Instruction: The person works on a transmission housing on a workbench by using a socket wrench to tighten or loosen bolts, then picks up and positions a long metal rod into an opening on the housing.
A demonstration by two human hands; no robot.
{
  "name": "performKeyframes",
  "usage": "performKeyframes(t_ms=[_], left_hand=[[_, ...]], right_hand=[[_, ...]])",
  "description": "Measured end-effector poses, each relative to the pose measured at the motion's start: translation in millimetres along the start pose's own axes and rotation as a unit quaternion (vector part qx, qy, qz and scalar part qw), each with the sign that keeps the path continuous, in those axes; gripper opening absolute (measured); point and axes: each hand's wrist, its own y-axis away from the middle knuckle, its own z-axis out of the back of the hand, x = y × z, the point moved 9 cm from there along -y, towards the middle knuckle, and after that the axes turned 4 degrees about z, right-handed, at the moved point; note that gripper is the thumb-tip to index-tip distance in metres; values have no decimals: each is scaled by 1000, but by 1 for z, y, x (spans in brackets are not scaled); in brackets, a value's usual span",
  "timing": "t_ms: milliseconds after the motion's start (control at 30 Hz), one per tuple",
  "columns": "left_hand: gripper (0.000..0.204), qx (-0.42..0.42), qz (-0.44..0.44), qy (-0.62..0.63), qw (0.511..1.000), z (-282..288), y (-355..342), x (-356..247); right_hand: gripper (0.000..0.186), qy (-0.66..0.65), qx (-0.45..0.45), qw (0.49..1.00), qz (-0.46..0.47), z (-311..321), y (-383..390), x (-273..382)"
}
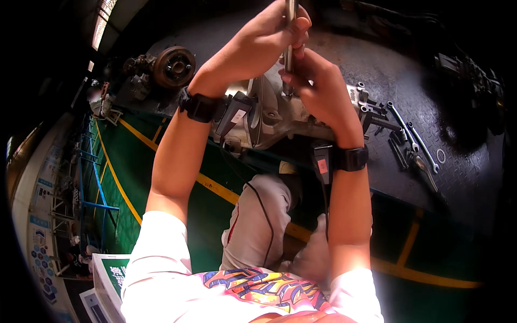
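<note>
A slim, shiny metal rod [290, 59] stands nearly upright over a grey cast-metal housing [301, 126]. My left hand [272, 40] is closed around its upper part, the thumb lying along it. Lower down, the fingers of my right hand [320, 86] are wrapped round the same rod. Its lower end reaches the housing near a bolt-like tip; whether it is seated there, I cannot tell. The rod's top runs out of the picture. Black straps with small boxes sit on both my wrists.
Right of the housing, several wrenches [425, 145] and a thin ring [441, 156] lie on the dark metal bench [371, 59]. A rusty brake drum [174, 67] stands at the far left. Dark machinery [468, 81] is at the far right. Green floor with yellow lines is below.
</note>
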Motion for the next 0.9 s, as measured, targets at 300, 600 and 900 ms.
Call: performKeyframes(t_ms=[300,600,900], left_hand=[[29,-51,116,261,957,6,-5,27],[23,-84,64,194,975,7,9,28],[22,-144,78,74,984,2,14,21]], right_hand=[[28,-89,0,995,-46,-7,-2,-11],[14,110,-13,992,57,-8,-5,13],[20,37,-3,999,-29,-8,2,7]])
